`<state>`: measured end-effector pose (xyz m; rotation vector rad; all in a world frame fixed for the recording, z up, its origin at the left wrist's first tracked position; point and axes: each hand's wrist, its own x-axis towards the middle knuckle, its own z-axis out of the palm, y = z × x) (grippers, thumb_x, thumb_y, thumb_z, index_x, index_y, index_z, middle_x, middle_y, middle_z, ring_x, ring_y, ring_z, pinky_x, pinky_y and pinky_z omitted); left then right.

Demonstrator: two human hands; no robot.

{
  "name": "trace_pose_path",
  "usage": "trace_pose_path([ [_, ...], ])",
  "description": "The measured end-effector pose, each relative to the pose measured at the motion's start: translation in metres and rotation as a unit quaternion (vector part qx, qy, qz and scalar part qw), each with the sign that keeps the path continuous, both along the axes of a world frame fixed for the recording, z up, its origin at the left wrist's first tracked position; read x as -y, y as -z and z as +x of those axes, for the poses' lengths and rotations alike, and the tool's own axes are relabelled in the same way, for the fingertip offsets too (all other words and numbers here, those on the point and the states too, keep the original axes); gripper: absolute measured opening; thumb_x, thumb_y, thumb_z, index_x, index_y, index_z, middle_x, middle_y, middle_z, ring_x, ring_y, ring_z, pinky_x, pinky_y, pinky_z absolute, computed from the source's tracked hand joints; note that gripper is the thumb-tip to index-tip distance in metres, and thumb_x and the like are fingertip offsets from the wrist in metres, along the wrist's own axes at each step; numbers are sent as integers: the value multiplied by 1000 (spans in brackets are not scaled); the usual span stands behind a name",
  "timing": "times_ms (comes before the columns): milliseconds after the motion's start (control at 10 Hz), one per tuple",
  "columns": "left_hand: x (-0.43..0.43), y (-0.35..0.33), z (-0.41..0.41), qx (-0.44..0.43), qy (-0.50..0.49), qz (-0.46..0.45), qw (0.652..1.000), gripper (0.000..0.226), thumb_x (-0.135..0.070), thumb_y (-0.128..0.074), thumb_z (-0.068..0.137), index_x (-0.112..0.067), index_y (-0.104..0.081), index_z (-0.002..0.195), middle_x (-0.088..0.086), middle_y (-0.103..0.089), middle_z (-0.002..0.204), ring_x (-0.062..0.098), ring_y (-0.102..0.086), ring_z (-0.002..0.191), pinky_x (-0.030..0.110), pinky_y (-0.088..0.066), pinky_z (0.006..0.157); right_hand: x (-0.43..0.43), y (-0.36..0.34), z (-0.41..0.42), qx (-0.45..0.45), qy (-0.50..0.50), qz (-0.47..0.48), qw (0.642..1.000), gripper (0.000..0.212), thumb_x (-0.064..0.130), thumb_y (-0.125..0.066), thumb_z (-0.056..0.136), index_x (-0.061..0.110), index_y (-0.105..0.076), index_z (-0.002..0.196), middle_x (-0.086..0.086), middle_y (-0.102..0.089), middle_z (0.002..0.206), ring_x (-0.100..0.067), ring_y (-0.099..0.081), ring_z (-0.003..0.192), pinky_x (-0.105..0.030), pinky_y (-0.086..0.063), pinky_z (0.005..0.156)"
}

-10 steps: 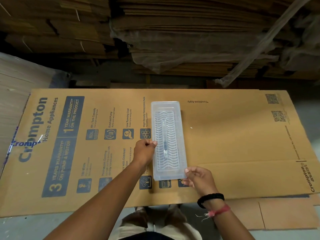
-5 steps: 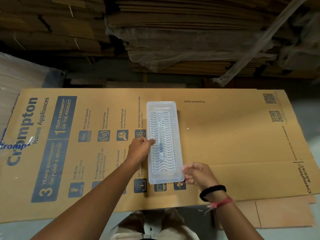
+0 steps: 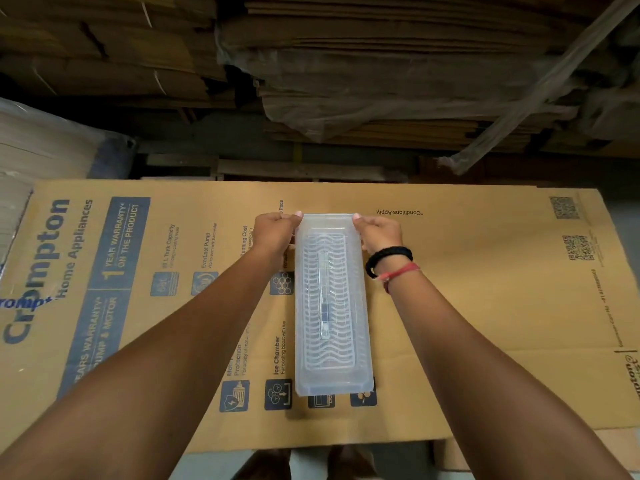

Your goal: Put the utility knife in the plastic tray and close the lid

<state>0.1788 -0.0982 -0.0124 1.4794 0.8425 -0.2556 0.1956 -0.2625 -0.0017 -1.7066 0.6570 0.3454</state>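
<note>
While 1 plastic tray (image 3: 332, 382) lay lengthwise on 1 flattened printed carton (image 3: 485, 306), its lid (image 3: 327, 223) on, 2 hands pinched its far corners: left hand (image 3: 275, 232) and right hand (image 3: 379, 233). 1 utility knife (image 3: 324, 299) showed inside through the clear top. 2 bands circled the right wrist.

The plastic tray (image 3: 333, 382) is clear with a faint blue cast, and its lid (image 3: 327, 223) carries a raised pattern of wavy ribs. Through it the utility knife (image 3: 324, 303) shows pale with 1 dark blue patch. The flattened carton (image 3: 485, 306) is tan, printed in slate blue with 2 dark QR squares. A black band (image 3: 388, 256) and a red thread (image 3: 401, 271) circle 1 wrist.
</note>
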Motion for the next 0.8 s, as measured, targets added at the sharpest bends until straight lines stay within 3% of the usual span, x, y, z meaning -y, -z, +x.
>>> trace_pose_path([
  [100, -1, 6, 1, -10, 2, -5, 1000, 29, -22, -63, 93, -14, -53, 68, 2, -61, 76, 14, -57, 65, 26, -44, 52, -2, 8, 4, -20, 19, 23, 999, 18, 18, -66, 87, 14, -61, 70, 0, -62, 74, -10, -56, 62, -20, -43, 52],
  [200, -1, 11, 2, -13, -1, -1, 1000, 28, -22, -64, 92, -13, -54, 67, 2, -60, 74, 15, -55, 65, 27, -43, 59, -1, 16, 7, -27, 30, 29, 999, 21, 16, -67, 85, 15, -58, 66, -4, -63, 77, -20, -60, 75, -28, -53, 69],
  [300, 1, 12, 3, -17, -9, -5, 1000, 29, -24, -64, 92, -14, -53, 67, 3, -59, 71, 16, -52, 64, 28, -42, 62, -1, 20, 10, -30, 32, 25, 999, 22, 15, -67, 84, 15, -57, 64, -8, -63, 84, -21, -59, 81, -37, -53, 85],
  [400, 3, 11, 5, -22, -13, -7, 1000, 28, -25, -63, 92, -13, -54, 68, 3, -60, 72, 16, -54, 63, 27, -44, 61, 0, 19, 10, -21, 27, 37, 999, 25, 15, -67, 85, 15, -56, 62, -5, -63, 78, -20, -59, 73, -34, -54, 77],
  [500, 4, 12, 2, -4, -25, 0, 1000, 27, -24, -64, 92, -13, -56, 69, 5, -65, 76, 17, -59, 69, 29, -50, 67, 1, 20, 6, 8, 12, 19, 1000, 14, 18, -66, 86, 10, -63, 74, -2, -64, 74, -12, -59, 64, -22, -50, 60],
  [600, 4, 13, -4, 4, -19, 0, 1000, 27, -29, -62, 93, -13, -57, 72, 5, -66, 82, 20, -60, 76, 34, -51, 76, 3, 20, 1, 41, -28, -24, 998, 15, 25, -66, 86, 10, -68, 86, -6, -68, 85, -19, -64, 79, -33, -56, 75],
  [700, 4, 13, -10, 21, -6, 26, 999, 26, -39, -56, 94, -13, -58, 91, 9, -67, 97, 23, -60, 82, 35, -48, 72, 4, 17, -8, 73, -89, -106, 988, 37, 35, -60, 88, 10, -62, 114, -6, -64, 109, -22, -61, 106, -41, -51, 94],
  [800, 2, 2, -19, 70, 24, 171, 982, 33, -41, -49, 97, -12, -55, 112, 9, -65, 108, 22, -61, 92, 36, -50, 74, 8, 11, -20, 153, -168, -257, 939, 52, 38, -54, 91, 12, -47, 136, -11, -48, 140, -26, -48, 127, -43, -43, 105],
])
